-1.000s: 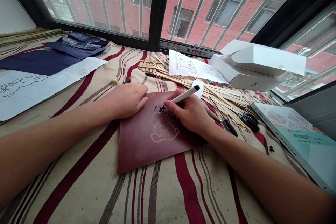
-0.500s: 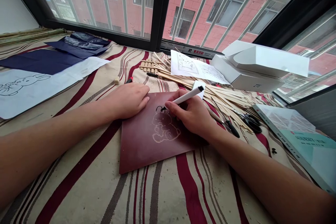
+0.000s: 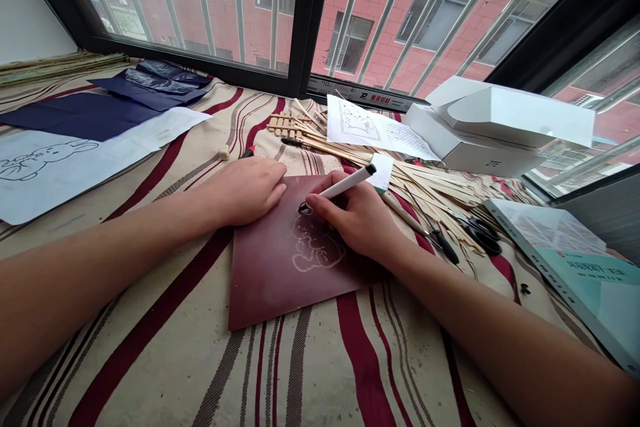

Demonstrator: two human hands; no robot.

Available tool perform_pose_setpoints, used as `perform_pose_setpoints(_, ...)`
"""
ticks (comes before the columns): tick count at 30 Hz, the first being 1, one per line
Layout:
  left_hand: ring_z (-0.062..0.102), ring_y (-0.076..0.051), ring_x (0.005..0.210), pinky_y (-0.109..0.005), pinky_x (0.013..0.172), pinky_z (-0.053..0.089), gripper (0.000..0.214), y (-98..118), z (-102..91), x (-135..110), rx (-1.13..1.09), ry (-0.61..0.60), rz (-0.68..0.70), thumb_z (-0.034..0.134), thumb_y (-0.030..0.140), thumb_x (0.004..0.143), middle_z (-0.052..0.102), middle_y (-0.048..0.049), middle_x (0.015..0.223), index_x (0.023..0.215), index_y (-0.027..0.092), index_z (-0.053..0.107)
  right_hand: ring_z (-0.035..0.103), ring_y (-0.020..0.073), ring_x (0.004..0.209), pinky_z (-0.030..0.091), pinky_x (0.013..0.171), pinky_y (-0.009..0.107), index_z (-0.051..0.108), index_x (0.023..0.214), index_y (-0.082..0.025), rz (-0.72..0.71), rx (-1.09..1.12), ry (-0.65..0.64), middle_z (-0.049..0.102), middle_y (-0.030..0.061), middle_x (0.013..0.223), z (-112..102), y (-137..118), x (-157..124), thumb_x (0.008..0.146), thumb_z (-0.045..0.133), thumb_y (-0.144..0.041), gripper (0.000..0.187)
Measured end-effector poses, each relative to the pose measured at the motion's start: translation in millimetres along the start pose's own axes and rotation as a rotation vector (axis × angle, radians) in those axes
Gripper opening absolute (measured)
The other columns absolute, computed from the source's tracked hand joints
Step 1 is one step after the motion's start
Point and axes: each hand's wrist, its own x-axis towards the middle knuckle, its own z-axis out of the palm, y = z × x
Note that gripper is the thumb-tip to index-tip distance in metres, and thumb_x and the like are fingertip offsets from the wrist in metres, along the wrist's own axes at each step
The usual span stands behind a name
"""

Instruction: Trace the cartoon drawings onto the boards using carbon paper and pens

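A dark red-brown board point(image 3: 265, 287) lies on the striped cloth in front of me, bearing a pale outline drawing point(image 3: 311, 257) of a cartoon animal. My right hand point(image 3: 363, 213) grips a white marker point(image 3: 347, 182), its black tip at the drawing's top edge, where some black line shows. The hand covers the board's right part. Resting flat on the board's upper left edge is my left hand point(image 3: 253, 188), with its fingers extended and holding nothing.
Thin wooden strips point(image 3: 425, 183), a craft knife point(image 3: 445, 247) and black scissors point(image 3: 483, 233) lie at right, near a book point(image 3: 575, 267) and white box point(image 3: 480, 153). Left are a paper with a rabbit drawing point(image 3: 50, 180) and dark blue sheets point(image 3: 80, 113). Window behind.
My right hand has shifted slightly left, taking the marker tip left and a touch down along the top of the drawing. My left hand stays in place on the board.
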Motion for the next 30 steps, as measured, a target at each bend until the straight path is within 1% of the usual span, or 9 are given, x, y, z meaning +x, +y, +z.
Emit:
perform_pose_setpoints(8, 0.072, -0.031, 0.097, -0.040, 0.090, 0.054, 0.025, -1.9, 2.7, 0.3, -0.023, 0.025, 0.011, 0.044, 0.031, 0.098, 0.075, -0.0141, 0.103, 0.098, 0.018, 0.065, 0.062, 0.0171, 0.071, 0.047, 0.072, 0.033, 0.064, 0.079, -0.020, -0.044, 0.015, -0.031, 0.068, 0.0005, 0.074, -1.7, 0.0, -1.1, 0.094, 0.069, -0.033, 0.020)
perform_pose_setpoints(16, 0.072, -0.033, 0.099, -0.044, 0.091, 0.054, 0.028, -0.1, 0.7, -1.0, 0.004, 0.001, 0.022, 0.040, 0.031, 0.099, 0.074, -0.0152, 0.103, 0.100, 0.017, 0.064, 0.062, 0.0161, 0.069, 0.047, 0.070, 0.032, 0.064, 0.079, -0.020, -0.026, 0.006, -0.040, 0.068, 0.0005, 0.074, -1.7, -2.5, -2.1, 0.094, 0.069, -0.032, 0.020)
perform_pose_setpoints(25, 0.073, -0.031, 0.096, -0.041, 0.089, 0.055, 0.024, -0.7, -0.7, -0.4, 0.004, 0.028, 0.030, 0.042, 0.030, 0.099, 0.076, -0.0140, 0.102, 0.096, 0.019, 0.063, 0.062, 0.0169, 0.070, 0.046, 0.068, 0.032, 0.064, 0.079, -0.020, -0.013, -0.006, -0.037, 0.069, 0.0008, 0.074, -2.0, -3.6, -1.5, 0.093, 0.069, -0.033, 0.020)
perform_pose_setpoints(30, 0.072, -0.031, 0.097, -0.042, 0.089, 0.055, 0.024, -0.1, -1.1, -0.7, 0.002, 0.020, 0.028, 0.042, 0.029, 0.100, 0.076, -0.0151, 0.104, 0.097, 0.018, 0.063, 0.062, 0.0166, 0.070, 0.047, 0.069, 0.032, 0.064, 0.078, -0.020, -0.019, -0.020, -0.036, 0.068, 0.0008, 0.075, -2.5, -4.5, -1.6, 0.093, 0.069, -0.032, 0.019)
